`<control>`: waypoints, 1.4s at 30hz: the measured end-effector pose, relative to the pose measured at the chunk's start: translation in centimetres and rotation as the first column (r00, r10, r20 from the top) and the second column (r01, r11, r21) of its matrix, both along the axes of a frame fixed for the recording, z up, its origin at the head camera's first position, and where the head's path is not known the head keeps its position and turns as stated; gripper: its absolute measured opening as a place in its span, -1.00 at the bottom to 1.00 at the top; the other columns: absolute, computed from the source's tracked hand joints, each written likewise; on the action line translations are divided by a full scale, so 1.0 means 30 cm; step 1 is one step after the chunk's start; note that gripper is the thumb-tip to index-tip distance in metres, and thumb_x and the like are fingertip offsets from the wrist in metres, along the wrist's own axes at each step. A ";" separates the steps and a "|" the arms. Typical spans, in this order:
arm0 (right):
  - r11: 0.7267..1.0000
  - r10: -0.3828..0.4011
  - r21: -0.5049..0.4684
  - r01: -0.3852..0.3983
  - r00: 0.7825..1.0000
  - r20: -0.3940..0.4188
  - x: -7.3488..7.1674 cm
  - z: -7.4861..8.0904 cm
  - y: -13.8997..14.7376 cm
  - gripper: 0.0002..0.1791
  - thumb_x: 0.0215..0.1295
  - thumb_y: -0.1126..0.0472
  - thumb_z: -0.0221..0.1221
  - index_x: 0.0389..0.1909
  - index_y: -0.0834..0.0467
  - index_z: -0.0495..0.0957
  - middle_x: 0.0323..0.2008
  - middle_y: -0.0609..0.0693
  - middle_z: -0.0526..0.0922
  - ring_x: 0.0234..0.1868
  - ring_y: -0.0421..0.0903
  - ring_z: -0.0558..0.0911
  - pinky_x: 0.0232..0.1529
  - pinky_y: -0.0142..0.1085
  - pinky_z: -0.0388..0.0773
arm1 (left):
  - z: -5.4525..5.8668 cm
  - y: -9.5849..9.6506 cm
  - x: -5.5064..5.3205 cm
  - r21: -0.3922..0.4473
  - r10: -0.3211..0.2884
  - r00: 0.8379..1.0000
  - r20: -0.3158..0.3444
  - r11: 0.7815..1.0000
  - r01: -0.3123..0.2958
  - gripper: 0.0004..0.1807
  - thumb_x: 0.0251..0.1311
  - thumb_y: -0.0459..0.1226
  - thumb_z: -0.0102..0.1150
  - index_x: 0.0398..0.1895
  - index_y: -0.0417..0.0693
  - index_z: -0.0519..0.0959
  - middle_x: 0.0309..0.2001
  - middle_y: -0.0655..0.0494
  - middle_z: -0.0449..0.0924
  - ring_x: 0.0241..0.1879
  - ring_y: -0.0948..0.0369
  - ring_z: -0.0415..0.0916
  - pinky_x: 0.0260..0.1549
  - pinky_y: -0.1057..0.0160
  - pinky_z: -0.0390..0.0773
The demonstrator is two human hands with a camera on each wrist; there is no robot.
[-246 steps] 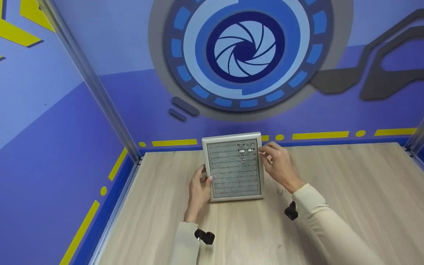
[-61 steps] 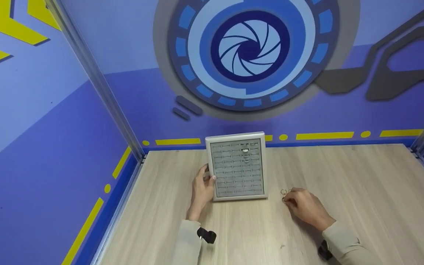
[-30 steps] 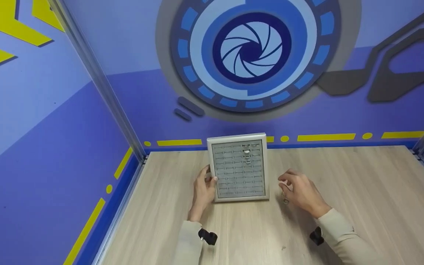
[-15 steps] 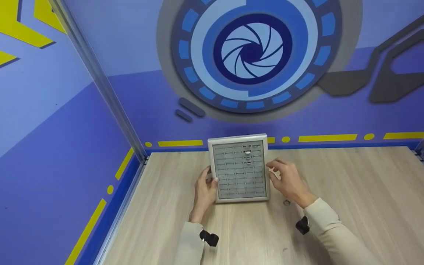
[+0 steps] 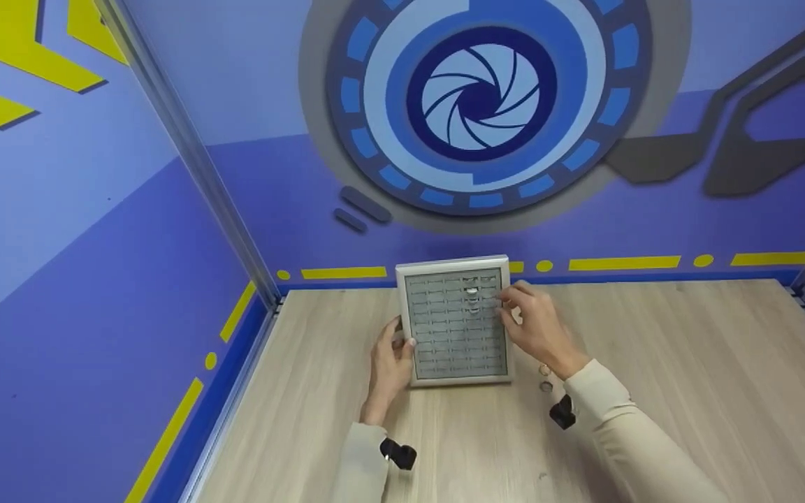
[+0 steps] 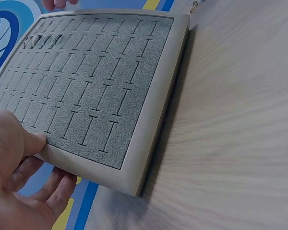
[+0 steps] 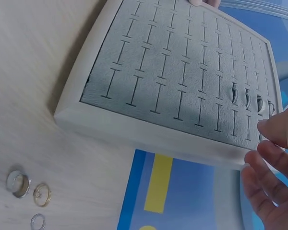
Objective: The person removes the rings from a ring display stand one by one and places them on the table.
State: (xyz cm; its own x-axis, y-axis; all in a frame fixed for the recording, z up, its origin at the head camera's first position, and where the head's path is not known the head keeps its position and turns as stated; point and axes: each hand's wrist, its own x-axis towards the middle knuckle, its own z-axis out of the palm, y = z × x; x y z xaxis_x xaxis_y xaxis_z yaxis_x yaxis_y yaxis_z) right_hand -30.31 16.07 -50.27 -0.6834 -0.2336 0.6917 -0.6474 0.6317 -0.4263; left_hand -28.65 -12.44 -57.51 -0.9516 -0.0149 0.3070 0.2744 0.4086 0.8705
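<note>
A light-framed ring display tray with a grey slotted pad stands tilted up on the table. My left hand grips its left edge, thumb on the front rim and fingers behind, as the left wrist view shows. Several rings sit in slots in the upper right of the pad. My right hand is at the upper right edge, thumb and fingers bent and apart over the right-hand column. In the right wrist view the thumb partly hides the slots there; no ring is clearly seen between the fingers.
On the wooden table right of the tray lie a thick silver ring, a gold ring and a thin silver ring. A patterned blue wall stands close behind the tray.
A ring seen earlier in the right column's second row is gone, and another ring lies on the table. My right hand has risen from the table to the tray. My left hand keeps its grip.
</note>
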 end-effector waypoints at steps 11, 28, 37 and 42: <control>0.998 -0.058 -0.024 0.057 0.996 -0.068 -0.047 0.037 -0.045 -0.84 0.22 0.51 0.40 -0.19 0.29 0.75 -0.27 0.12 0.68 -0.37 -0.09 0.61 -0.45 -0.29 0.61 | 0.002 0.001 0.001 -0.007 -0.002 0.999 -0.032 1.000 0.002 -0.45 0.52 -0.47 0.13 0.52 -0.31 0.36 0.30 -0.29 0.57 0.21 -0.13 0.66 0.22 -0.02 0.72; 0.993 -0.116 0.003 0.116 0.993 -0.027 -0.092 0.064 -0.081 -0.84 0.30 0.48 0.37 -0.15 0.26 0.78 -0.20 0.15 0.69 -0.32 0.03 0.66 -0.34 -0.13 0.70 | 0.006 -0.001 0.010 -0.015 -0.008 1.000 -0.004 1.000 0.008 -0.44 0.55 -0.45 0.10 0.56 -0.29 0.32 0.35 -0.29 0.53 0.25 -0.15 0.63 0.27 -0.04 0.69; 0.993 -0.119 0.000 0.119 0.991 -0.060 -0.106 0.061 -0.083 -0.89 0.34 0.47 0.34 -0.22 0.27 0.80 -0.25 0.16 0.70 -0.29 0.13 0.73 -0.27 0.01 0.77 | 0.008 0.001 0.014 -0.019 0.005 1.000 0.006 1.000 -0.005 -0.43 0.54 -0.46 0.10 0.56 -0.29 0.32 0.33 -0.28 0.54 0.23 -0.14 0.63 0.27 -0.04 0.69; 0.993 -0.115 -0.001 0.115 0.991 -0.071 -0.107 0.057 -0.082 -0.88 0.34 0.50 0.32 -0.26 0.27 0.78 -0.28 0.13 0.68 -0.29 0.13 0.74 -0.27 0.02 0.78 | 0.005 0.003 0.014 -0.027 0.009 1.000 -0.027 1.000 -0.010 -0.44 0.52 -0.47 0.12 0.53 -0.34 0.33 0.28 -0.32 0.56 0.18 -0.16 0.65 0.22 -0.06 0.71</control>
